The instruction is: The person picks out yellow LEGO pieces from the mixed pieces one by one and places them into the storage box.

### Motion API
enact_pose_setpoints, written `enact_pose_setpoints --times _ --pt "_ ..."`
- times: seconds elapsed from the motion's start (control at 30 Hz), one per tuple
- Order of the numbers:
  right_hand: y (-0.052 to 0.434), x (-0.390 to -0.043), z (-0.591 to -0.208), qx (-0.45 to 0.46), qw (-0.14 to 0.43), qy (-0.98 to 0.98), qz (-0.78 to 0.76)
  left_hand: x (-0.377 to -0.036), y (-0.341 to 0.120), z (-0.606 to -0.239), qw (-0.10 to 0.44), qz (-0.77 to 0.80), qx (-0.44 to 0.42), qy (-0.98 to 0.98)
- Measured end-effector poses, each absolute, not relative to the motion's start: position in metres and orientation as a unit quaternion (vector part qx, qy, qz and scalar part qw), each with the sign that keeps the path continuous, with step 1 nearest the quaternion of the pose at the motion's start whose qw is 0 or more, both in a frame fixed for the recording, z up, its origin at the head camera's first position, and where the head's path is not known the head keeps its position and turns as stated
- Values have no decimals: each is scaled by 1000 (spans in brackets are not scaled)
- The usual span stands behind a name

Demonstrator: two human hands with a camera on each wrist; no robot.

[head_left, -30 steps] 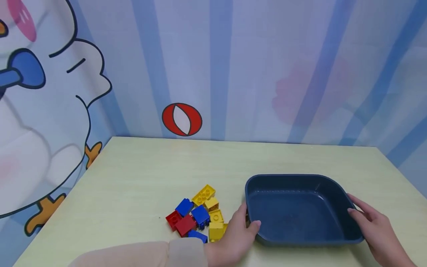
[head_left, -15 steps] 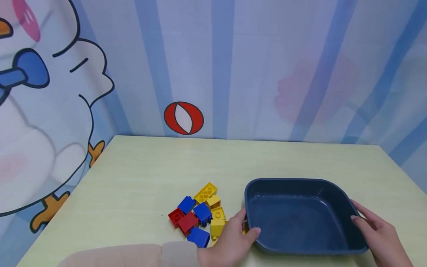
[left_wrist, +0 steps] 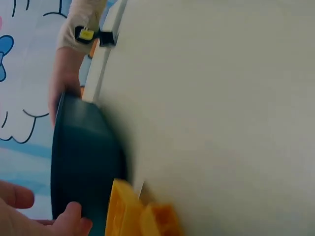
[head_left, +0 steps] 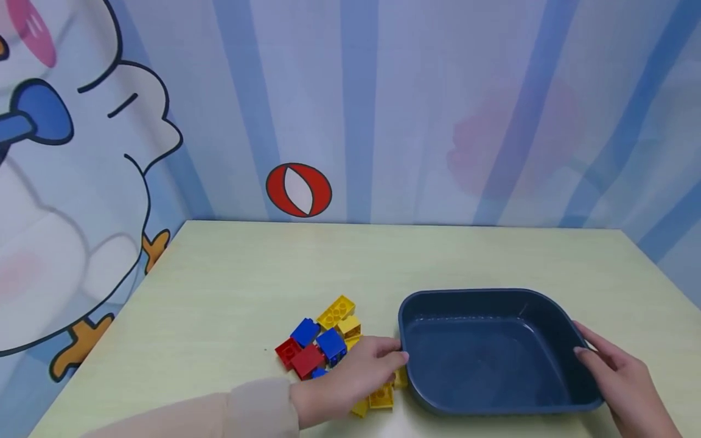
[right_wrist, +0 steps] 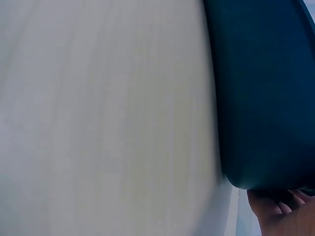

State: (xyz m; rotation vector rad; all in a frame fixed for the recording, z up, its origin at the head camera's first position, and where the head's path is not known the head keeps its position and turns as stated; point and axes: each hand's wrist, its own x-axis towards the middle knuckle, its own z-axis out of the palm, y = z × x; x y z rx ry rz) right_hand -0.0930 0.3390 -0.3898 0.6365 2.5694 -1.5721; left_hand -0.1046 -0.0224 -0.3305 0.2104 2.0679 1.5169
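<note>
A dark blue rectangular basin [head_left: 495,365] with rounded corners stands on the right side of the table, nothing in its visible interior. My right hand [head_left: 624,377] grips its right side, thumb over the rim and fingers outside; the right wrist view shows these fingers against the outer end. Beside the left rim is my left hand [head_left: 356,377], its fingers extended and holding nothing. Toy building blocks lie around and under that hand: a red block [head_left: 308,361], a blue block [head_left: 331,344] and yellow blocks [head_left: 381,396]. Part of the pile is hidden by the hand.
The pale wooden table [head_left: 246,274] runs back to a striped blue cloth backdrop [head_left: 416,121]. Yellow blocks [left_wrist: 123,211] sit close to the basin's left side in the left wrist view.
My left hand has let go of the basin's left rim and moved left over the blocks, uncovering yellow ones by the basin. The basin has come slightly nearer, my right hand still on it.
</note>
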Motion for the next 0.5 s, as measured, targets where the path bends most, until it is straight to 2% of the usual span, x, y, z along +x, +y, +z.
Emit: enact_pose_setpoints --times 0.1,0.33,0.5 --pt "338 -92 -388 201 28 833 -515 -111 -30 -327 251 507 136 813" --pt "332 -90 -381 210 29 831 -515 -120 -30 -333 121 204 279 930" --pt "331 -91 -383 213 33 825 -523 -124 -25 -349 79 144 335 928"
